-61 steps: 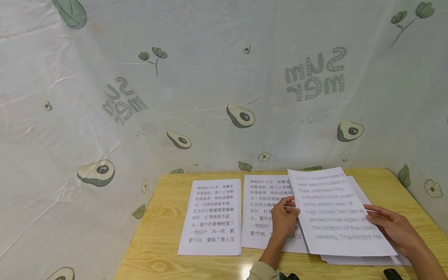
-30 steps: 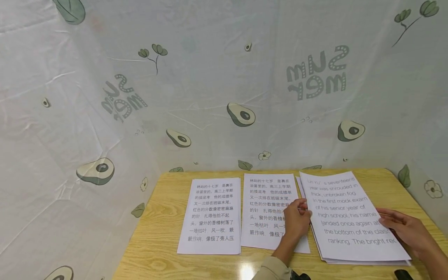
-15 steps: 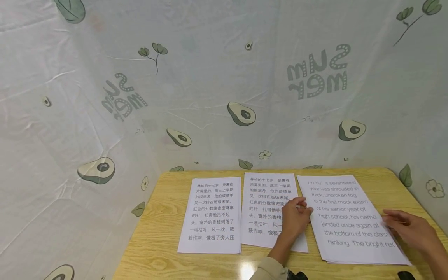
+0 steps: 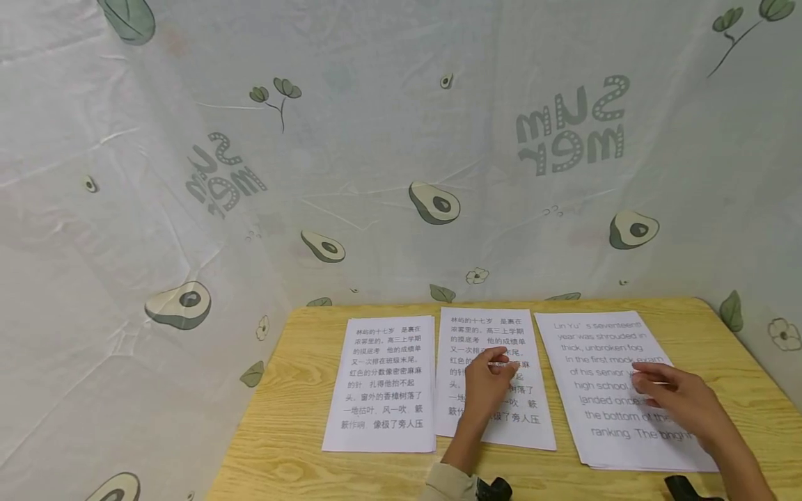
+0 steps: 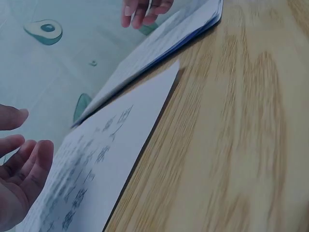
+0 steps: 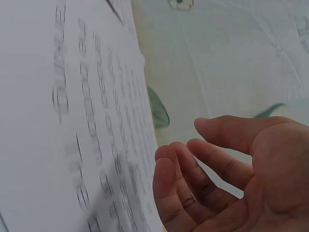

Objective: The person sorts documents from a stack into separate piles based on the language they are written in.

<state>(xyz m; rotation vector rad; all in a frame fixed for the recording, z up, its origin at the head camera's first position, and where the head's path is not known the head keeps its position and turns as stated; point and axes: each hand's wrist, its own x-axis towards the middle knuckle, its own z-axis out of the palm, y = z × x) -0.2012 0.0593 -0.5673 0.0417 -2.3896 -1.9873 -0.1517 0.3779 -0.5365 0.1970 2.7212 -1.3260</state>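
Over the middle sheet of Chinese text (image 4: 532, 437) hovers my left hand (image 4: 487, 386), fingers loosely bent and nothing between them. In the left wrist view its fingertips (image 5: 44, 150) stand apart from the paper. My right hand (image 4: 679, 403) is above the stack of large-print English sheets (image 4: 595, 396), covering part of the lines. The right wrist view shows its relaxed fingers beside the printed page (image 6: 38, 145), thumb (image 6: 222, 129) apart from them and no paper held. The English sheets lie nearly aligned, with lower edges peeking out at the near corner.
A further stack of Chinese-text sheets (image 4: 385, 390) lies at the left, its edge close to the middle one. All rest on a wood-grain table (image 4: 269, 417). Behind rises a pale curtain (image 4: 370, 139) printed with avocados. Black wrist devices (image 4: 493, 488) show at the near edge.
The English sheet came down onto the right stack and was lined up. Both hands then let go of its edges; both moved left, the left over the middle sheet, the right over the English stack.
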